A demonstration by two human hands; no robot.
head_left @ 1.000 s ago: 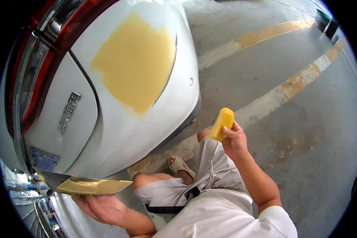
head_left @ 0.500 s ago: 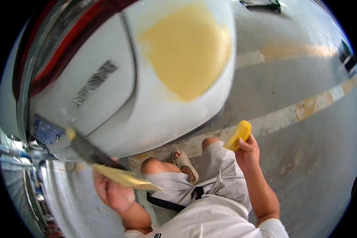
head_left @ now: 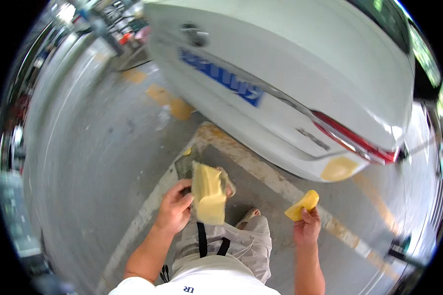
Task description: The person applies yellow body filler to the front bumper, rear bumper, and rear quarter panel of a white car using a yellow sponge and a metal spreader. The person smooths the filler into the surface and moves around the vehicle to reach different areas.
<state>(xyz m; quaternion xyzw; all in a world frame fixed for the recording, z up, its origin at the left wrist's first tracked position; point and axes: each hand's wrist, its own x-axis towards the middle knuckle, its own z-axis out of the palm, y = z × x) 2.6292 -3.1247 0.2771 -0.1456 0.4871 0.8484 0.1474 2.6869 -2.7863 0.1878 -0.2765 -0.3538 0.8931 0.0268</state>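
left fingers (head_left: 184,201) clamp a board (head_left: 198,169) at its edge, seemingly keeping yellow paste (head_left: 210,191) beyond them, while right fingers (head_left: 307,216) clamp a yellow spreader (head_left: 305,202) jutting leftward.

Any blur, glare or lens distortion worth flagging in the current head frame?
Head view: blur smears the blue license plate and softens the paste-smeared board; head view: glare spots the white car near its red taillight; head view: fisheye distortion bows edges toward the rim.
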